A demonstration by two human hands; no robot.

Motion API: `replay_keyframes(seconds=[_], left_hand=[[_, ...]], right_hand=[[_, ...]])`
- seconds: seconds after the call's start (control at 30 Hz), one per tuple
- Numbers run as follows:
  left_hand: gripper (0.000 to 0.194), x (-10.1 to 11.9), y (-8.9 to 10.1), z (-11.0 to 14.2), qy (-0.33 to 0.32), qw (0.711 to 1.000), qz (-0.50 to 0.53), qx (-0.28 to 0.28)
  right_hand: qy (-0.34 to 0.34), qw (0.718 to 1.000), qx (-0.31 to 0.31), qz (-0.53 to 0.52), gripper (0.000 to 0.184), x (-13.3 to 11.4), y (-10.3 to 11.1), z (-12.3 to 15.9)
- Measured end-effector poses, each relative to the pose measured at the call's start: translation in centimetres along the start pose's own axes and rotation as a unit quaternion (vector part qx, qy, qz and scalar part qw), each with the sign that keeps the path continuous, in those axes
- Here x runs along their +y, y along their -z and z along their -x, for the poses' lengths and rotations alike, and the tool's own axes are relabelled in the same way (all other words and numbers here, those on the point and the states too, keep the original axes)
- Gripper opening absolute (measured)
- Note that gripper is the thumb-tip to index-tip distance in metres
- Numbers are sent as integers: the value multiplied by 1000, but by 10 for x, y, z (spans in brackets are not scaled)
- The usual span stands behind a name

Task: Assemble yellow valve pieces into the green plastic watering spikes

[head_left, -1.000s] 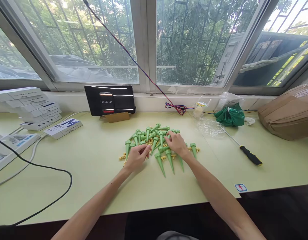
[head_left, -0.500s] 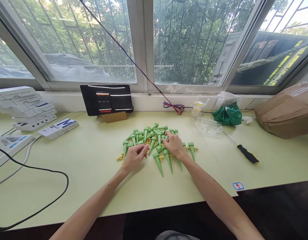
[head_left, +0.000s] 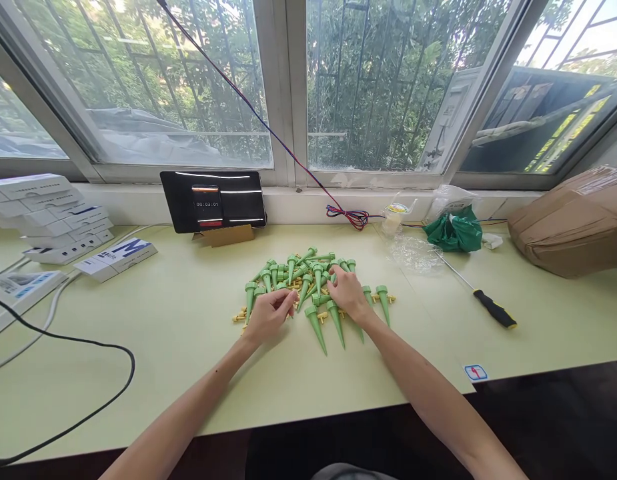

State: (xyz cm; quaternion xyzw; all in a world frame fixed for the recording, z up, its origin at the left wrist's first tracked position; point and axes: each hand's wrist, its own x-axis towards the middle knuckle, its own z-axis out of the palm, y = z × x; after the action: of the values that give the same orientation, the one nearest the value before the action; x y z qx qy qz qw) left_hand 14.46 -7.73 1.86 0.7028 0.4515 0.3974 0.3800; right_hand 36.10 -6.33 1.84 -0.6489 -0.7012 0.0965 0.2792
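A heap of green plastic watering spikes (head_left: 305, 285) with ribbed caps and small yellow valves (head_left: 322, 317) lies mid-table. My left hand (head_left: 268, 313) is at the heap's near left side, thumb and forefinger pinched together; anything between them is too small to make out. My right hand (head_left: 347, 293) reaches into the heap's right part, its fingers curled around a green watering spike (head_left: 333, 277) mostly hidden by the hand. Several spikes, such as one spike (head_left: 316, 328), point toward me in a loose row in front. Another spike (head_left: 383, 303) lies right of my right wrist.
A tablet (head_left: 213, 202) showing a timer leans by the window. White boxes (head_left: 53, 213) are stacked at left, near a black cable (head_left: 103, 343). At right are a screwdriver (head_left: 494, 309), a green plastic bag (head_left: 455, 231) and a brown wrapped parcel (head_left: 568, 230).
Both hands stay in nearly the same place, the right hand's fingers still in the heap. The whole view has shifted very slightly.
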Motion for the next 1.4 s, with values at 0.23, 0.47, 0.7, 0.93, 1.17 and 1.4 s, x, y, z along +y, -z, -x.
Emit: replay_keyframes(seconds=[0.23,0.47,0.7,0.93,1.17,1.4], left_hand=[[36,0,0,-1,-4,1000,10,2],[35,6,0,1,3,999,41,6],[46,9,6,0,9,984,176,7],[47,5,8,-2,12,975,223,17],[41,5,8,-1,19,974,225,-3],[41,2,8,-3,29,965,262,-18]], right_hand=[[-3,999,46,-22,27,4,-4,-1],[76,988,98,-90,14,-10,-2,10],[214,969,56,-110,18,-34,-6,34],[302,949,14,-91,17,-42,-14,42],[319,945,5,-68,21,-45,-18,45],[288,950,9,-120,23,-41,-12,40]])
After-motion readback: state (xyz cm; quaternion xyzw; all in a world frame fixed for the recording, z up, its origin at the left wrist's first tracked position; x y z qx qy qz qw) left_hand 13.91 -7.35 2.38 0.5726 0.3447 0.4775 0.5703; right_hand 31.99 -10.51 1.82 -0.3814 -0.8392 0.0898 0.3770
